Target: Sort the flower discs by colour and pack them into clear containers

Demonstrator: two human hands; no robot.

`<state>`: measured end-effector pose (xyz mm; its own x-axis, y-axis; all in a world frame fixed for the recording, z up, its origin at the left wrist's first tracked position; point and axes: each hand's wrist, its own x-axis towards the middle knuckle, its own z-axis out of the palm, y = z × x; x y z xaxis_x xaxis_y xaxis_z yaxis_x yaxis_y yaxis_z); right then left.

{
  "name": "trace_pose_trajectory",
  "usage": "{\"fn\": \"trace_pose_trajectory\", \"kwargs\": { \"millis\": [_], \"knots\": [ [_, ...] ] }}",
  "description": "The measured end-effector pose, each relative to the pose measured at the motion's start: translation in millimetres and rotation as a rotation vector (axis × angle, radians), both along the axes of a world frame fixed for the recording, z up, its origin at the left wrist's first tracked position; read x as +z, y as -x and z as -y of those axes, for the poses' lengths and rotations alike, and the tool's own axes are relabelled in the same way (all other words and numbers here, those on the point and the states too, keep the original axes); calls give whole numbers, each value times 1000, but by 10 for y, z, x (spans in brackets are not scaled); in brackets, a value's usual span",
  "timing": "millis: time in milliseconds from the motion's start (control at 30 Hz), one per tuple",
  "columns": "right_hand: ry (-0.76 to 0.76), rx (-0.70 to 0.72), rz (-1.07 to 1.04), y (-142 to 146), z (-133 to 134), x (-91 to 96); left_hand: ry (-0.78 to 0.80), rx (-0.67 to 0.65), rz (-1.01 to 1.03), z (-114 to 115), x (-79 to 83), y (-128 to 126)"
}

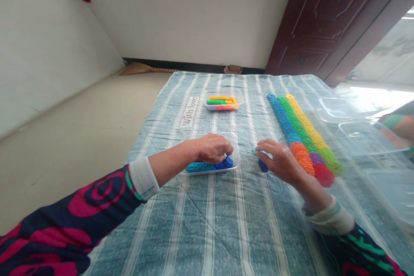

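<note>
My left hand reaches into a clear plastic tray that holds teal and dark blue studded pieces; its fingers are curled down over them, and what they grip is hidden. My right hand is closed in a pinch on a short stack of teal and blue pieces, just right of the tray. Beside that hand lie three long rods of joined pieces: blue and orange, green with purple and red, yellow and green.
A second clear tray at the back holds yellow, green, orange and red pieces. Several clear trays sit at the right. The striped blue cloth covers the table. A dark door stands behind.
</note>
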<state>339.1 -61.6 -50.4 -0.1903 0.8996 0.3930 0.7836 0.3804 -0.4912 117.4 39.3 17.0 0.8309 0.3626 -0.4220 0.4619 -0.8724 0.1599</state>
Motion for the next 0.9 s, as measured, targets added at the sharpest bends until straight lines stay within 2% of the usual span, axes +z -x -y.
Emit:
{"fn": "trace_pose_trajectory", "kwargs": {
  "millis": [267, 533, 733, 900],
  "knots": [
    [-43, -29, 12, -56, 61, -34, 14, 1, 41, -70, 18, 80],
    [-50, -61, 16, -205, 153, 23, 47, 17, 95, -110, 38, 174],
    [72, -32, 40, -320, 205, 61, 60, 33, 115, -155, 20, 230],
    [189, -51, 149, -226, 308, 119, 79, 43, 154, -178, -17, 264]
  ]
}}
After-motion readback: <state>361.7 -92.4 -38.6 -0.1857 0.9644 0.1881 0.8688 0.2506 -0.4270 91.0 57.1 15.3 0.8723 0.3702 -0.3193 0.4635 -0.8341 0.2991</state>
